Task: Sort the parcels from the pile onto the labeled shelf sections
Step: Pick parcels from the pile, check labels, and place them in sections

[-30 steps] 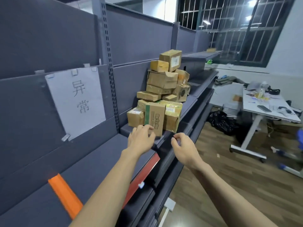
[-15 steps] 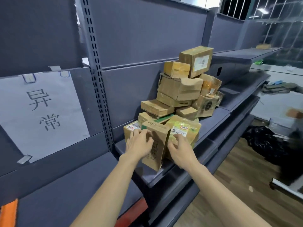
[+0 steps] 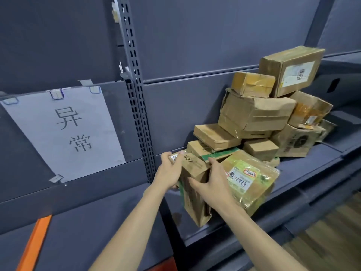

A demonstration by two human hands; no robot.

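Observation:
A pile of cardboard parcels (image 3: 257, 112) is stacked on the grey shelf (image 3: 304, 169) at right. At its front stands a tall brown box with a green stripe (image 3: 195, 200), tilted toward me. My left hand (image 3: 170, 171) holds its left top edge and my right hand (image 3: 211, 180) grips its right side. A yellow-wrapped parcel with a white label (image 3: 252, 178) leans just right of it. A white paper label with two handwritten characters (image 3: 66, 132) is taped to the back panel of the left shelf section.
A slotted metal upright (image 3: 136, 98) divides the two shelf sections. An orange strip (image 3: 33, 243) lies on the lower left shelf. Wooden floor (image 3: 332, 243) shows at bottom right.
My view has moved closer to the pile. Both hands went from reaching in the air to closing on the tall brown box, which now tilts off the pile toward me.

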